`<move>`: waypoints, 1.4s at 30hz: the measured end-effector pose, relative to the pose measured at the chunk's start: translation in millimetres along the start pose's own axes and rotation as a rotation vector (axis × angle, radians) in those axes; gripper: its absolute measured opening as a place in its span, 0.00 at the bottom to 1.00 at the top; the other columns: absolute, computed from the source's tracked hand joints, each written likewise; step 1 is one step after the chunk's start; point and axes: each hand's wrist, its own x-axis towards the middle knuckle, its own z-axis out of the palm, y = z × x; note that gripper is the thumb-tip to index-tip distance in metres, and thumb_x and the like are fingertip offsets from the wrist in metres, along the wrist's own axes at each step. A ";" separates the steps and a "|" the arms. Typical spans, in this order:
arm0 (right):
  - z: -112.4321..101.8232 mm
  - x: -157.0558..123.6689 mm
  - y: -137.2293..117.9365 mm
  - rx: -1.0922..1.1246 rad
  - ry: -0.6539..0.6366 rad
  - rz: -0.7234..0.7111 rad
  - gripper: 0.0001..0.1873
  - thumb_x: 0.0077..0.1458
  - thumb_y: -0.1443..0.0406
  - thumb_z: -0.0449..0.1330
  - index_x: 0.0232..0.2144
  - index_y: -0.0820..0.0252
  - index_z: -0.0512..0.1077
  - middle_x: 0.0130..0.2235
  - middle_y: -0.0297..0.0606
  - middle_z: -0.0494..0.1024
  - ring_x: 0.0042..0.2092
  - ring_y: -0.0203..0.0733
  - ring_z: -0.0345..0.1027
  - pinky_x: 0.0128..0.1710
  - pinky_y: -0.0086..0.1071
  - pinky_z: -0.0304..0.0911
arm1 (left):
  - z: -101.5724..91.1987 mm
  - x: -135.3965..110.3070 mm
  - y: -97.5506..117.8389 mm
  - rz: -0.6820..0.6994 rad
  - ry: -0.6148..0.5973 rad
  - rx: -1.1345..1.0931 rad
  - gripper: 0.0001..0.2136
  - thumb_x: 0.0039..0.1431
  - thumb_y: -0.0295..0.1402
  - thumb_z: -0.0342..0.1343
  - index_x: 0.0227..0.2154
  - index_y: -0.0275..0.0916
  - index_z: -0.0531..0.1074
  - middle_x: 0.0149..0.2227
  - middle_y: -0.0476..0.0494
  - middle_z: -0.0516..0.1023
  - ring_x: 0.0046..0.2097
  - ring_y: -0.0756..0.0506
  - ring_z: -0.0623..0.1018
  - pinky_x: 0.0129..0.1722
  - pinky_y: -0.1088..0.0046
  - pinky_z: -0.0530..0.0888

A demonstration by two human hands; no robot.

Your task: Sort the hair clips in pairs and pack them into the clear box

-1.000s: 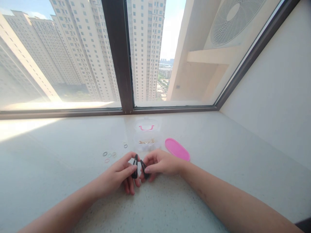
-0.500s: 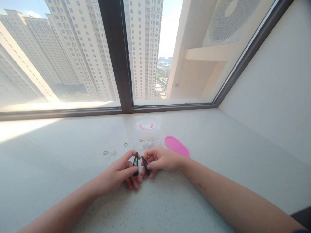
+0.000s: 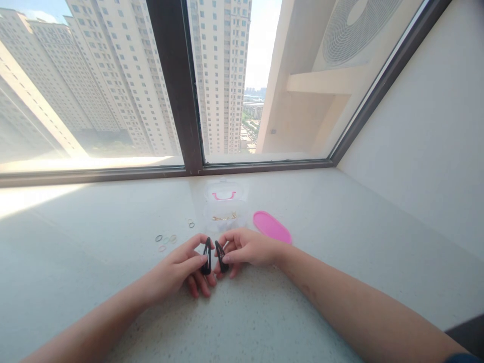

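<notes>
The left grip (image 3: 185, 264) pinches a black hair clip (image 3: 208, 250) nearly upright, while the right grip (image 3: 246, 247) pinches a second clip (image 3: 219, 252), tilted, just beside it, both forearms (image 3: 340, 300) angling inward over the pale sill (image 3: 359, 222).

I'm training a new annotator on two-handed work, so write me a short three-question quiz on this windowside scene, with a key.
1. What does the left hand hold, and what does the right hand hold?
2. True or false: in the picture, the pink oval piece lies to the right of the clear box.
3. Choose one: the handle seen at the clear box is A) black, B) pink, C) green.

Key:
1. Each holds a black clip.
2. True.
3. B.
</notes>
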 end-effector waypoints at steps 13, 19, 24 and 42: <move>0.1 -1.3 -0.3 0.000 0.004 0.011 0.20 0.50 0.58 0.67 0.39 0.63 0.65 0.34 0.42 0.78 0.35 0.42 0.76 0.27 0.28 0.70 | 0.2 -1.0 2.9 -0.005 -0.030 0.048 0.11 0.65 0.42 0.47 0.44 0.41 0.61 0.30 0.43 0.81 0.30 0.43 0.82 0.25 0.73 0.70; -1.0 -1.5 0.2 0.004 0.008 0.037 0.21 0.50 0.57 0.67 0.40 0.62 0.64 0.35 0.42 0.78 0.33 0.41 0.76 0.28 0.30 0.70 | 1.9 -4.8 7.8 -0.020 -0.029 0.037 0.10 0.64 0.40 0.48 0.43 0.40 0.62 0.31 0.43 0.81 0.31 0.42 0.81 0.26 0.71 0.71; -1.0 -1.7 0.1 0.008 0.003 0.042 0.21 0.51 0.57 0.66 0.41 0.62 0.64 0.35 0.42 0.78 0.33 0.40 0.76 0.28 0.28 0.70 | 3.0 -4.4 10.2 -0.026 -0.026 0.035 0.10 0.64 0.39 0.48 0.44 0.41 0.61 0.31 0.43 0.81 0.31 0.42 0.81 0.26 0.71 0.70; -0.9 -1.2 -0.8 0.031 -0.009 0.053 0.11 0.54 0.65 0.61 0.39 0.62 0.64 0.35 0.41 0.78 0.32 0.39 0.76 0.30 0.30 0.70 | 4.4 -4.6 13.0 -0.017 -0.033 0.055 0.08 0.63 0.36 0.48 0.43 0.41 0.61 0.31 0.44 0.81 0.30 0.43 0.81 0.26 0.72 0.71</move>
